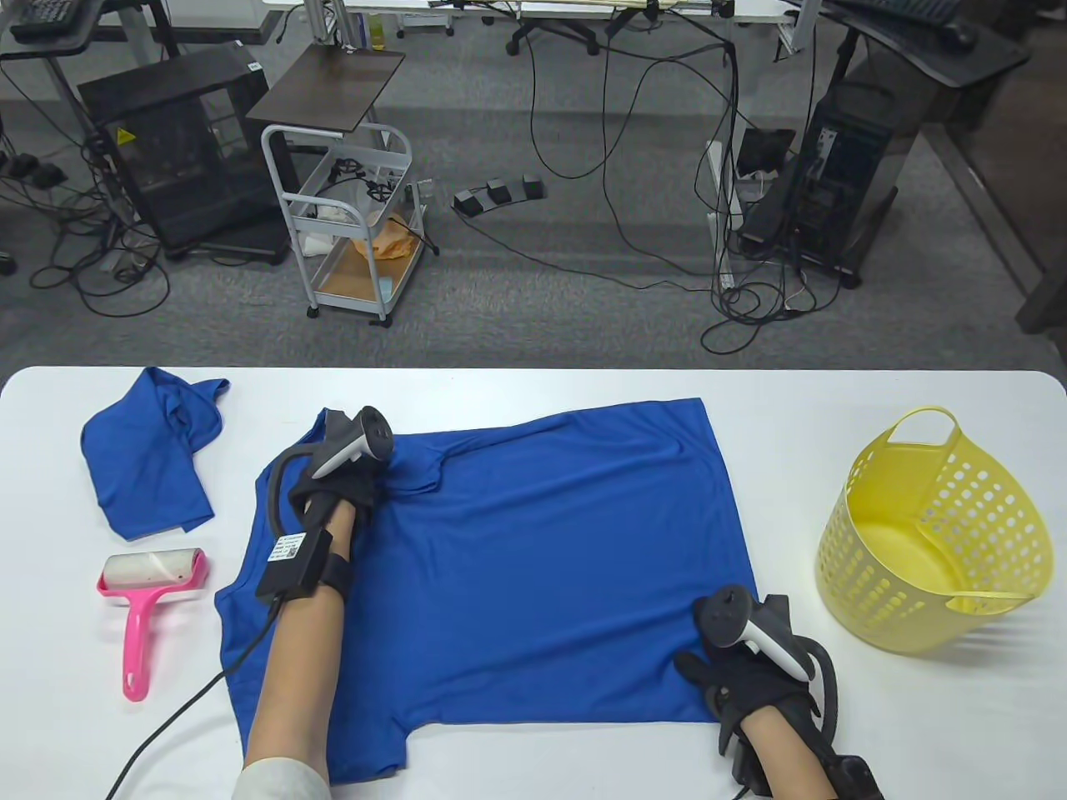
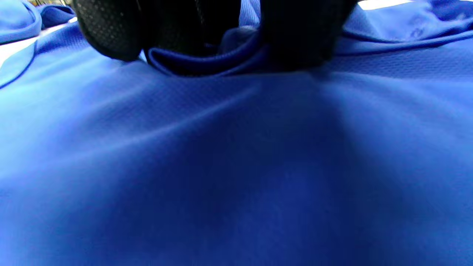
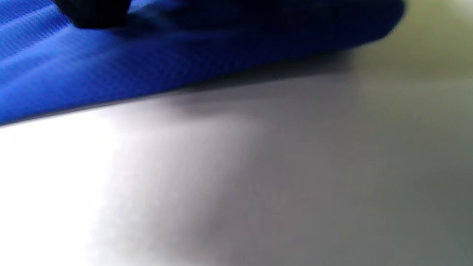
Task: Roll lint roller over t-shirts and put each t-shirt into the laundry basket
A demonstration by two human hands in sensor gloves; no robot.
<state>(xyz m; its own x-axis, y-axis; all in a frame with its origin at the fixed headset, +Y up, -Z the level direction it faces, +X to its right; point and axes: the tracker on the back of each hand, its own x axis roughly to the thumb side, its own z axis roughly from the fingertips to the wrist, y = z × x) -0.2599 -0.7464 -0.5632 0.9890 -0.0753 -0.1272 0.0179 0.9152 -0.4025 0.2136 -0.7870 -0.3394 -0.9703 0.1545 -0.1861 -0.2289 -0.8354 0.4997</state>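
Note:
A blue t-shirt point(image 1: 533, 567) lies spread flat on the white table point(image 1: 533, 387). My left hand point(image 1: 367, 483) is at its collar; in the left wrist view the gloved fingers point(image 2: 111, 33) are curled round a fold of the collar point(image 2: 207, 62). My right hand point(image 1: 725, 675) is at the shirt's near right hem corner. There a dark fingertip point(image 3: 92, 14) sits on the cloth point(image 3: 111, 66), and the hem edge is lifted slightly off the table point(image 3: 184, 184). The pink lint roller point(image 1: 142, 600) lies untouched at the left. A yellow laundry basket point(image 1: 934, 533) stands tilted at the right.
A second blue t-shirt point(image 1: 150, 467) lies crumpled at the table's far left, just beyond the lint roller. A black cable point(image 1: 175, 708) trails from my left wrist across the near left of the table. Beyond the far edge is office floor with a cart point(image 1: 350, 225).

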